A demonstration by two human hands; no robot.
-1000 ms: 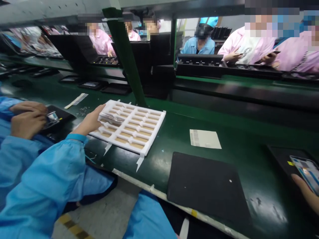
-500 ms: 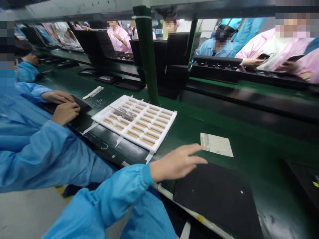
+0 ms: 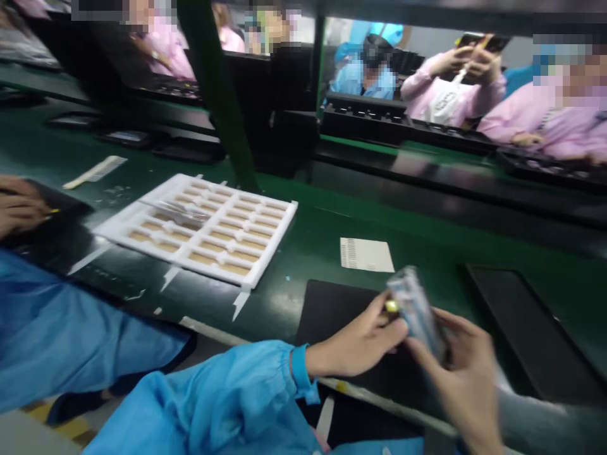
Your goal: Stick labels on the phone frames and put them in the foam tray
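Observation:
A flat, silvery-blue phone-like device, smeared by motion, is tilted up above the black work mat. My left hand, with a blue band at its wrist, pinches the device's left edge, beside a small yellow piece. On the device's other side, my right hand grips it between thumb and fingers. Just beyond the mat lies a cream label sheet with rows of dark marks down its left side.
A white foam tray with slotted compartments bears clear plastic-looking strips. At the right lies a black tray. A co-worker's hand is at the far left. A green post rises behind the foam tray.
My right hand has come into view with the device. My left hand, earlier open over the mat, has closed on the device's edge. The view has swung to the right.

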